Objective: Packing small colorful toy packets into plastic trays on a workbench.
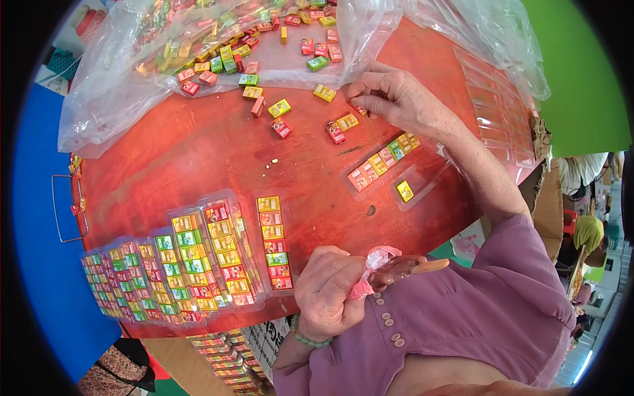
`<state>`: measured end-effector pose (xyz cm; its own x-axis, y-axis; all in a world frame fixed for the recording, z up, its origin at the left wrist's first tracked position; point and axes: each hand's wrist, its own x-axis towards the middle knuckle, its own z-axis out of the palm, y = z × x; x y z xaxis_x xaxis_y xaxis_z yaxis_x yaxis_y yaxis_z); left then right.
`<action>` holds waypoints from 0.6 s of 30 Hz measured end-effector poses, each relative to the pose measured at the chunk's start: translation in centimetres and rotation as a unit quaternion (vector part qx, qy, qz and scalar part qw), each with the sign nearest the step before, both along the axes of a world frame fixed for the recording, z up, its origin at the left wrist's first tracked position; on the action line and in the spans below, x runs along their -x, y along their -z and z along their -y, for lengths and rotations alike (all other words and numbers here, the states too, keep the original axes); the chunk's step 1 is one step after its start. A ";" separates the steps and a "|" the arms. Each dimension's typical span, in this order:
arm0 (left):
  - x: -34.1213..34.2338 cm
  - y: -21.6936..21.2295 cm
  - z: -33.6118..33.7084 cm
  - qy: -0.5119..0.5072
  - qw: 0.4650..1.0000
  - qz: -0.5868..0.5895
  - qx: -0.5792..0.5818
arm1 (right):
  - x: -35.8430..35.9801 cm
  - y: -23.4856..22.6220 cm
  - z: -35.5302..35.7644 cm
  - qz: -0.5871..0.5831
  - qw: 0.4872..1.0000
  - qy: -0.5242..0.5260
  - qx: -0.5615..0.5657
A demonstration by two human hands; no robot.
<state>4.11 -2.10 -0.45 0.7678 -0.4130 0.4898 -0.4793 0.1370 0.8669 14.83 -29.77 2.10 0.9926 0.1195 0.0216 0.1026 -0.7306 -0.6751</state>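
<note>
One small box [360, 109] lies pinched under the fingertips of the right hand [389, 98], upper centre of the frame, on the red desk [198, 152]. Just below it, a clear tray [383, 160] holds a row of coloured boxes, and a second tray [422, 186] beside it holds a single yellow box [405, 191]. The left hand [327, 290], at lower centre, is clenched around a pink wrapper [373, 267] and a brownish stick-shaped thing [403, 269], close to the purple shirt [462, 310]. Loose boxes [281, 109] are scattered toward the clear plastic bag [218, 59] at upper left. Filled trays [198, 264] overlap in a row at lower left.
</note>
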 end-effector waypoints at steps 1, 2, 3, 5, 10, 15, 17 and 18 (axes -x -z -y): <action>0.0 0.0 0.0 -0.001 1.000 -0.001 0.001 | 0.0 0.1 0.0 0.001 1.000 -0.001 0.001; 0.0 -0.1 0.0 -0.003 1.000 -0.001 0.001 | -0.1 0.1 0.0 0.012 1.000 -0.017 0.006; 0.0 -0.1 0.1 -0.003 1.000 0.001 0.003 | -0.1 0.1 0.1 0.023 0.999 -0.033 0.012; -0.1 0.0 0.3 -0.011 1.000 0.010 0.002 | -0.2 -0.2 0.0 0.042 0.997 -0.039 0.058; 0.0 0.0 0.0 -0.003 1.000 -0.005 0.006 | -0.4 -1.2 -0.7 0.049 0.993 -0.030 0.108; 0.0 -0.1 0.0 -0.002 1.000 -0.003 -0.003 | -2.7 -0.8 -1.9 0.110 0.973 -0.123 0.163; 0.0 -0.2 0.0 -0.006 1.000 0.001 0.002 | -3.4 -0.8 -1.9 0.083 0.972 -0.134 0.177; 0.0 -0.1 0.1 -0.006 1.000 0.001 0.003 | -3.8 -0.7 -1.7 0.059 0.969 -0.144 0.192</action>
